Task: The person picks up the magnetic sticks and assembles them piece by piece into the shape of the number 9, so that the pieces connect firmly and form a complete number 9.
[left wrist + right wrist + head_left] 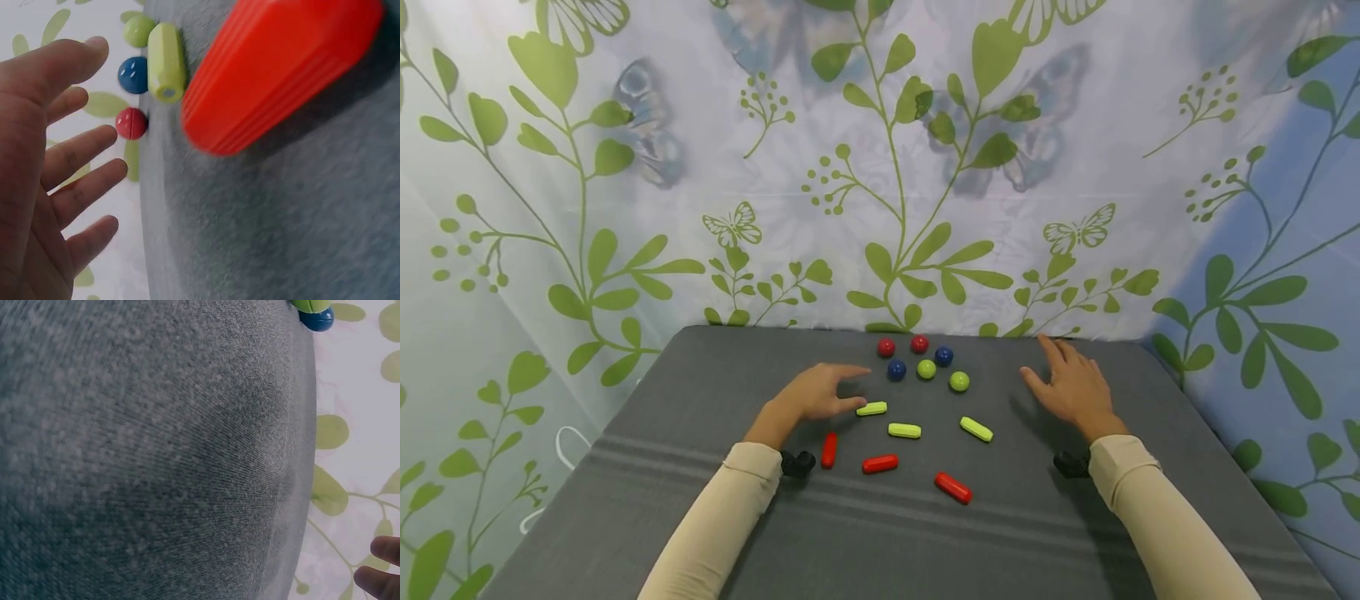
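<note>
While I watch through the head camera, the left hand [812, 392] hovers beside the scattered pieces with its thumb and index finger spread well apart and nothing held between them. The nearest yellow-green stick [876, 408] lies on the grey table [1037, 533] at the thumb tip, which covers its left end from my head view; the left wrist view shows me a gap between the two, so I see no grip on it. The index finger points at the left blue ball [897, 370], just short of it. Below this hand, near the wrist, I have an upright-pointing red stick [829, 450], large in the left wrist view.

Across the table, the right hand [1075, 387] has its fingers loosely spread and carries nothing. I find the right green ball [959, 382] and the rightmost yellow-green stick [976, 429] to the left of its thumb, both apart from it.
</note>
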The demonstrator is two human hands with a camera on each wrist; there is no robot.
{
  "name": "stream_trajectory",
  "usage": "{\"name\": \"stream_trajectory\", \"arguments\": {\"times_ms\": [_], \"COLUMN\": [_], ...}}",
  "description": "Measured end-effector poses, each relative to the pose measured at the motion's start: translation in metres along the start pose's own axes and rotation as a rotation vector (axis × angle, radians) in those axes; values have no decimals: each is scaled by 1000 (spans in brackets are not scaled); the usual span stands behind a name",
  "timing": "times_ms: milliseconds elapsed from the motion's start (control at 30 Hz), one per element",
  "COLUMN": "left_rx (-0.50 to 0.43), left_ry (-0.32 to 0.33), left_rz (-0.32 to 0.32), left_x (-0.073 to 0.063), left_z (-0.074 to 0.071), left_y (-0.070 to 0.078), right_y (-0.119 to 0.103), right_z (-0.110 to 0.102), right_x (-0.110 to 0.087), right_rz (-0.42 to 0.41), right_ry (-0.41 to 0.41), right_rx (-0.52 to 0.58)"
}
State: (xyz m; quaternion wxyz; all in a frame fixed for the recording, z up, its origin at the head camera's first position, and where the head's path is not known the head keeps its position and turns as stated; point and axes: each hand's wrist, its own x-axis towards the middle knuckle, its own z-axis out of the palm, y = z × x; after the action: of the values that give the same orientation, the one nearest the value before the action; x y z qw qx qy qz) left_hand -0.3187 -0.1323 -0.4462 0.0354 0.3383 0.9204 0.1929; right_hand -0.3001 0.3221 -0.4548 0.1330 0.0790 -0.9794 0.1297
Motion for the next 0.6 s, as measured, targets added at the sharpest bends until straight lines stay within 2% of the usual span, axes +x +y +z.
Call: {"name": "stream_trajectory", "arguments": {"times_ms": [67, 200, 300, 433, 600], "left_rx": [13, 18, -73, -239, -330], "left_ry": [-16, -21, 13, 69, 81], "left_rz": [39, 162, 221, 226, 193], "left_x": [1, 2, 1, 1, 4], "left_z": [2, 8, 12, 15, 20], "left_y": [1, 0, -4, -9, -12], "right_y": [-1, -4, -6, -7, -5], "right_z": [0, 2, 2, 1, 0], "right_x": [0, -1, -3, -4, -4], "right_rz": [-1, 3, 11, 14, 24], "right_ry": [0, -17, -28, -22, -26], "right_rx": [-1, -3, 6, 22, 26]}}
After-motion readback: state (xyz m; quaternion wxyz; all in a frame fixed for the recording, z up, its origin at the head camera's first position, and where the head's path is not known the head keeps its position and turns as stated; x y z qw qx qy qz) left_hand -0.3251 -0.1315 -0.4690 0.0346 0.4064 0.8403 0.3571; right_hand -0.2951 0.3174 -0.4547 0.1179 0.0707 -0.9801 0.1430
